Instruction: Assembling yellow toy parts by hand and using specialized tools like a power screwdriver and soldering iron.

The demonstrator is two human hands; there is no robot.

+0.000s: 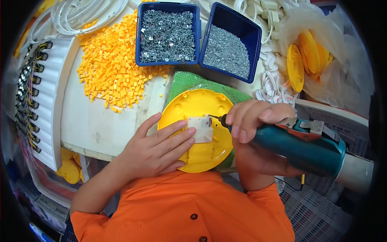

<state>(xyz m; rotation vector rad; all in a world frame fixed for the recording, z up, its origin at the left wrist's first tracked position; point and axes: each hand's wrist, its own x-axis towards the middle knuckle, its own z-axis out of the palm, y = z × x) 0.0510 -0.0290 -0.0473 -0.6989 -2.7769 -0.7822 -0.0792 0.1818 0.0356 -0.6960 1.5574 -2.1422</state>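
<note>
My left hand lies flat on the round yellow plastic base, fingers stretched out and unclenched, their tips pinning a small white square part against it. My right hand is wrapped tight around a teal electric screwdriver, whose bit touches the upper right corner of the white part. The base rests on a green mat at the bench edge, just in front of my orange shirt.

Beyond it stand two blue bins touching side by side. The left blue bin is filled with silvery washer-headed screws; the right blue bin, tilted, holds finer, smaller grey screws. To their left a loose heap of small yellow plastic pieces spreads over the white bench. At the far right a clear plastic bag holds more yellow discs.
</note>
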